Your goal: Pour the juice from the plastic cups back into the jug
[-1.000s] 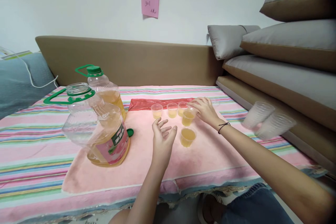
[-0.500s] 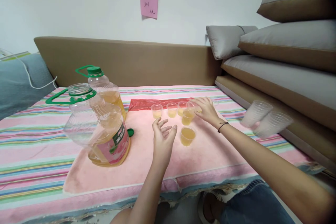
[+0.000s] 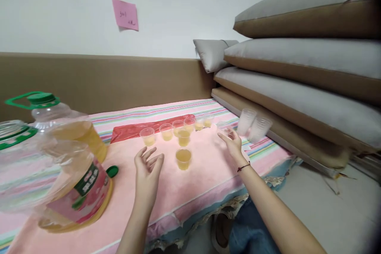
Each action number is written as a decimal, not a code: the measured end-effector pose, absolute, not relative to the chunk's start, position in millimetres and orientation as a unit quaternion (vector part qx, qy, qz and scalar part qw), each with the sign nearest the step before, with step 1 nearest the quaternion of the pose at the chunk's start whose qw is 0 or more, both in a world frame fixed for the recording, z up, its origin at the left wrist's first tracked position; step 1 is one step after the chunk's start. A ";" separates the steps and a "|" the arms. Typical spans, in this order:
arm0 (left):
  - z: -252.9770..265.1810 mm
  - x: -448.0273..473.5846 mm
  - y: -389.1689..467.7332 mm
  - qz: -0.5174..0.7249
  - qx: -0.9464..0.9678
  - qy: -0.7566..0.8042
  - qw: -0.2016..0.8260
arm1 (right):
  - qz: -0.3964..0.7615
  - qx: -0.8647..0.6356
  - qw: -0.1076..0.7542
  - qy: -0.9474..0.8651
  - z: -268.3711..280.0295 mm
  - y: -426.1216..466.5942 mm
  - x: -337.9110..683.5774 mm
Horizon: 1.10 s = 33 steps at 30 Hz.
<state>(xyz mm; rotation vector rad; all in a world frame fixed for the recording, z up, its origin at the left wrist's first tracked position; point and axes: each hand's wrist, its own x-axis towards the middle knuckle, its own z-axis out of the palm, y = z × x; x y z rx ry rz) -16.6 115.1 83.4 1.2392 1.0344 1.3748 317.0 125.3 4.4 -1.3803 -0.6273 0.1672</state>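
Observation:
My left hand hovers above the pink cloth with its fingers loosely spread, holding nothing. A clear plastic cup that looks empty is at the fingertips of my right hand, thumb on its near left and fingers curled at its right. Several small cups of yellow drink stand in a row further back, from the leftmost cup to the far one. In front of the row are a fuller cup and the nearest cup. The uncapped juice jug stands at left.
Behind it is a capped jug, and a loose green cap lies beside the open one. A red plastic bag lies flat behind the cups. Two stacks of clear cups lean at right near piled cushions.
The view has swung right. My right hand has left the far cups and come right and nearer, to the empty-looking cup. My left hand stays spread in the air.

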 end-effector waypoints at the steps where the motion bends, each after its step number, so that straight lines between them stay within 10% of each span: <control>1: 82.6 -17.6 115.4 0.562 0.514 0.429 0.486 | 0.057 -0.633 0.728 -0.256 -0.2 117.5 327.4; 33: 72.5 -11.1 114.9 0.536 0.543 0.441 0.473 | 0.022 -0.682 0.681 -0.264 -15.2 90.7 348.9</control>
